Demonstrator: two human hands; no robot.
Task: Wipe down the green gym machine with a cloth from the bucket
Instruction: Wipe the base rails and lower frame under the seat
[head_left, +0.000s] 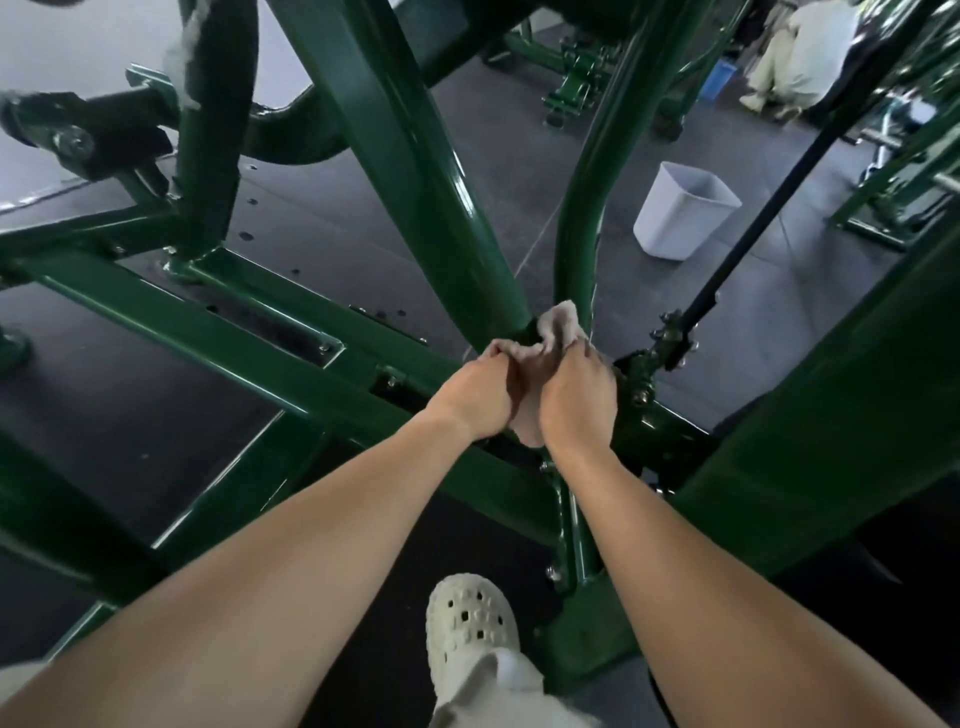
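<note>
i have both hands low at the joint where the dark green painted steel gym machine (415, 156) brings its thick slanted tube and its curved tube down onto the base beam. the crumpled beige cloth (560, 321) is bunched right against that joint. part of it pokes up above the knuckles and part hangs between the palms. the left hand (478, 400) has its fingers (500, 351) curled in, pinching the cloth's near edge. the right hand (576, 400) wraps its fingers over the cloth on the joint's right side.

the next stroke turns on the tube's line. the slanted tube's long axis climbs from the joint up and away to the left, directly beyond the left hand, which i judge better placed to run the cloth along it. the curved tube rises just right of the joint, closer to the right hand.

the white plastic bucket (681, 208) stands on the dark rubber floor (779, 322), well apart, up and to the right of the joint.
</note>
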